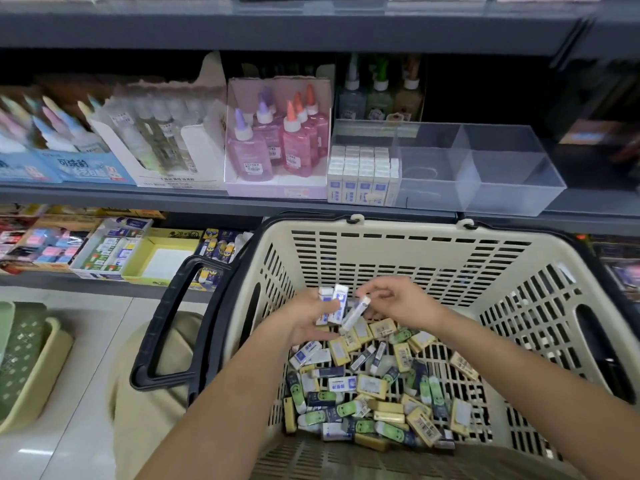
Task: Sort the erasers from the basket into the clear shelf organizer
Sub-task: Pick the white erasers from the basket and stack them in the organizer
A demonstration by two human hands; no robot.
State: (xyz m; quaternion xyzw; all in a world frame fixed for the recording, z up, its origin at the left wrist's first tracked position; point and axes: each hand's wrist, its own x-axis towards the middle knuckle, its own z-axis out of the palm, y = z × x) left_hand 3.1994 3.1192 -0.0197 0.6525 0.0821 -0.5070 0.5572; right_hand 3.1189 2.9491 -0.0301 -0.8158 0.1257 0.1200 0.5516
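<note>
A beige slotted basket (pixel 398 251) stands in front of me, its floor covered with a loose pile of erasers (pixel 374 386) in white-blue, yellow and green wrappers. Over the pile, my left hand (pixel 308 320) grips a few white-blue erasers (pixel 334 303) upright. My right hand (pixel 394 299) pinches one more white eraser (pixel 356 311) right beside them. On the shelf above sits the clear organizer (pixel 512 174). Its left compartment is packed with white-blue erasers (pixel 363 174); the two compartments to the right hold none.
Glue bottles in a pink box (pixel 277 140) and white cartons (pixel 162 140) stand left of the organizer. The basket's black handle (pixel 166 327) hangs at its left. Lower shelf boxes of erasers (pixel 110 251) lie at left. A green-beige bin (pixel 27 365) stands on the floor.
</note>
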